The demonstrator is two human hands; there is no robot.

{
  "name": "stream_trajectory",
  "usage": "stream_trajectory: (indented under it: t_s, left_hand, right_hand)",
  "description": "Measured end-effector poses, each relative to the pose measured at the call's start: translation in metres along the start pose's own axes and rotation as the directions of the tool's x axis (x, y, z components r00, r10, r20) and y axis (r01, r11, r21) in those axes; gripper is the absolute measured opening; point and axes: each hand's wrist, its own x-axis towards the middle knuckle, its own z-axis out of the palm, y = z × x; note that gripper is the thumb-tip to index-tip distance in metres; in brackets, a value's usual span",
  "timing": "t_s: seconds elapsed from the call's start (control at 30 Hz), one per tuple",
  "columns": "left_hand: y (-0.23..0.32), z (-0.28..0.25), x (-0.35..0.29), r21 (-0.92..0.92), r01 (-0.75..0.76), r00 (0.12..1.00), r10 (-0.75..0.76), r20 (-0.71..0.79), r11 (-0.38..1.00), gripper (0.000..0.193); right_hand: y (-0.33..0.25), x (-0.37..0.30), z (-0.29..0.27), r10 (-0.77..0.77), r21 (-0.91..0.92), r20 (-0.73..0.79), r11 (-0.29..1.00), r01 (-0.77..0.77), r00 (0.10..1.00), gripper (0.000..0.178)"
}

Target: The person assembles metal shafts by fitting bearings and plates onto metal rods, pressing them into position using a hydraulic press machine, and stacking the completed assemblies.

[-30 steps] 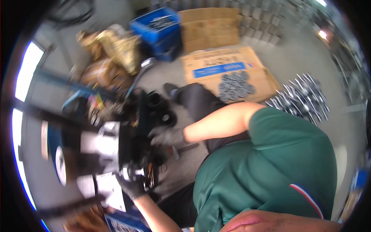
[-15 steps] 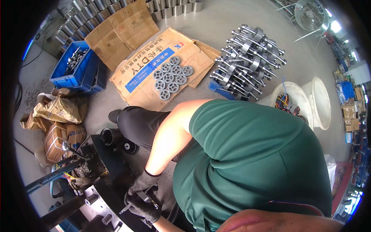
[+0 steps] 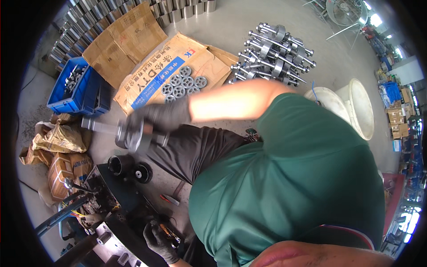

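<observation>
My right hand (image 3: pixel 162 112), in a dark glove and blurred, is closed around a metal shaft with a thick ring (image 3: pixel 141 137) and holds it above my right knee. The shaft points left, toward the blue crates. Lower down, my left hand (image 3: pixel 159 242), also gloved, is beside the dark machine (image 3: pixel 116 191), its fingers loosely bent with nothing visible in them. Orange-handled tools (image 3: pixel 171 232) lie close to that hand. Several spoked metal wheels (image 3: pixel 179 91) lie on flattened cardboard (image 3: pixel 153 58), partly hidden by my right forearm.
Many similar shafts with rings (image 3: pixel 278 53) are stacked beyond my right arm. Blue crates (image 3: pixel 66 104) of metal parts stand at the left, above sacks (image 3: pixel 62 138) and cartons (image 3: pixel 61 173). White buckets (image 3: pixel 358 109) stand at the right. A small orange-and-white item (image 3: pixel 170 200) lies on the floor.
My right hand has moved up and away from the machine and my left hand, carrying the shaft over my knee. My left hand stays low beside the machine.
</observation>
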Motion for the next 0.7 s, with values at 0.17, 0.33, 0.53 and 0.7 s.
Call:
stream_trajectory:
  t_s: [0.17,0.33,0.53,0.7]
  left_hand:
    - [0.014,0.010,-0.013,0.026,0.051,0.995,-0.053,0.089,0.998,0.029]
    - [0.014,0.011,-0.018,0.046,-0.079,0.977,0.068,0.203,0.996,0.035]
    - [0.023,0.010,-0.016,0.003,0.006,0.961,-0.007,0.276,1.000,0.026]
    - [0.029,0.011,-0.020,-0.021,0.007,0.954,0.000,0.301,1.000,0.025]
  right_hand:
    - [-0.105,-0.093,-0.085,-0.105,-0.324,-0.233,0.946,0.025,0.967,0.036]
    - [-0.145,-0.185,-0.077,0.021,-0.768,-0.465,0.488,-0.415,0.885,0.059]
    - [-0.140,-0.226,-0.064,0.057,-0.724,-0.689,-0.059,-0.687,0.722,0.069]
    - [-0.127,-0.261,-0.058,0.122,-0.716,-0.689,-0.270,-0.644,0.714,0.060]
